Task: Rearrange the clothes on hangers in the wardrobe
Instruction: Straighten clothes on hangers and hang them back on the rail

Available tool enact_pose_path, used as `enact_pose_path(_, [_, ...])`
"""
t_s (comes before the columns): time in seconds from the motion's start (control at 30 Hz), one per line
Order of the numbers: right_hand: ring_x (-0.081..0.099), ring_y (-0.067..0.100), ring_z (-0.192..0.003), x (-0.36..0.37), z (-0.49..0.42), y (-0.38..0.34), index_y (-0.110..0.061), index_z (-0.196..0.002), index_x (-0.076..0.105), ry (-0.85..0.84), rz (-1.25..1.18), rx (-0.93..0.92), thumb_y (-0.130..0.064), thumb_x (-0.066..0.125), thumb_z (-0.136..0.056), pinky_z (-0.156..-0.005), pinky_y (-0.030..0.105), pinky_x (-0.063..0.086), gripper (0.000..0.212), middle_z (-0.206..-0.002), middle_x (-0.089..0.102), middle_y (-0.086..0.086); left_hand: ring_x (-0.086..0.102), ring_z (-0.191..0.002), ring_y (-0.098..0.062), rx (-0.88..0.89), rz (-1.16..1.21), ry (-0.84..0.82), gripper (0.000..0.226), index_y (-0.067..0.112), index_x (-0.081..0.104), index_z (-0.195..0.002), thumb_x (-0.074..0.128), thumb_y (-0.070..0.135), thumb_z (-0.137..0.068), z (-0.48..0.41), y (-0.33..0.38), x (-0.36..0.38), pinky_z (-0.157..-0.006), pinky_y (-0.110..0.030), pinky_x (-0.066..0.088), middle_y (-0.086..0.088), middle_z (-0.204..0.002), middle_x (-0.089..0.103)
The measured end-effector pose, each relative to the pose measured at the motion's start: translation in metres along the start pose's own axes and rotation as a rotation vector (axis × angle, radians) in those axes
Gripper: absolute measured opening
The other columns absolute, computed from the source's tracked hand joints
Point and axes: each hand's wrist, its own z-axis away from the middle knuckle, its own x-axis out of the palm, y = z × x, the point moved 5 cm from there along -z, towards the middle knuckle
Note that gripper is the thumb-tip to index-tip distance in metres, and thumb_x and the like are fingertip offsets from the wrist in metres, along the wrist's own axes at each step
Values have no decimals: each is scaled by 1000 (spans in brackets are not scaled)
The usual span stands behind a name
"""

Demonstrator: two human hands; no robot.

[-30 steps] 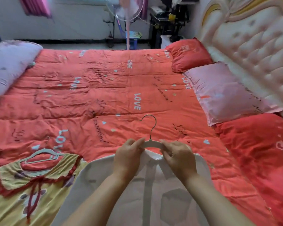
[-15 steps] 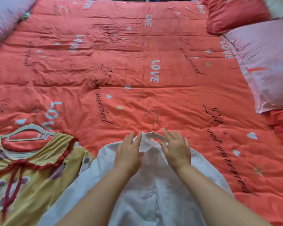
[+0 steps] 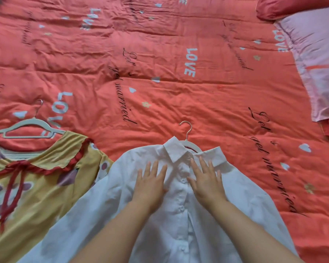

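Note:
A white button-up shirt [image 3: 180, 215] lies flat on the red quilt [image 3: 160, 73], front side up, on a white hanger [image 3: 187, 138] whose metal hook sticks out past the collar. My left hand [image 3: 150, 184] presses flat on the shirt's chest left of the button line, fingers straight. My right hand [image 3: 206, 180] lies flat on the right of the button line, just below the collar. To the left lies a yellow dress [image 3: 32, 186] with a red bow, on another white hanger [image 3: 29, 128].
A pink pillow [image 3: 315, 61] and a red pillow [image 3: 292, 6] lie at the right and top right. The quilt stretches bare ahead of the shirt and the dress.
My hands slid from the collar and hanger neck down onto the shirt's chest and now lie flat. The collar is now folded out. The view dropped closer to the bed.

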Motion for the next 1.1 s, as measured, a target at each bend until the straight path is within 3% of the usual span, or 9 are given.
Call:
enact_pose_path(0.3, [18, 11, -139, -88, 95, -80, -26, -143, 27, 223, -45, -134, -38, 44, -95, -112, 37, 20, 52, -149, 25, -5, 5, -143, -22, 47, 89, 228, 61, 25, 12, -147, 42, 38, -96, 100, 1, -112, -114, -38, 5, -4, -156, 8])
enact_pose_path(0.53, [34, 18, -131, -144, 197, -161, -21, -140, 37, 366, -81, -278, -35, 50, -93, -110, 34, 22, 51, -140, 40, -4, 21, -135, -17, 51, 28, 411, 55, 26, 23, -143, 43, 36, -93, 221, -32, -180, -109, -33, 15, 1, -147, 25])
enact_pose_path(0.67, [32, 18, -132, -156, 247, -213, -24, -138, 39, 388, -72, -351, -38, 48, -93, -110, 33, 16, 49, -141, 40, -5, 20, -136, -15, -29, 47, 480, 53, 27, 24, -142, 43, 38, -93, 289, -64, -200, -110, -35, 12, 3, -146, 27])
enact_pose_path(0.8, [41, 19, -126, -166, 293, -262, -22, -136, 45, 421, -106, -481, -35, 55, -90, -106, 32, 26, 49, -135, 48, -2, 19, -136, -17, -147, 45, 546, 57, 30, 19, -144, 43, 37, -93, 354, -97, -211, -111, -37, 15, 4, -148, 22])
enact_pose_path(1.1, [41, 23, -125, -148, 381, -348, -18, -137, 45, 361, -59, -753, -32, 55, -90, -106, 32, 30, 49, -137, 47, 3, 23, -135, -22, -423, 97, 631, 55, 27, 24, -144, 44, 33, -93, 503, -157, -199, -110, -41, 18, -2, -148, 27])
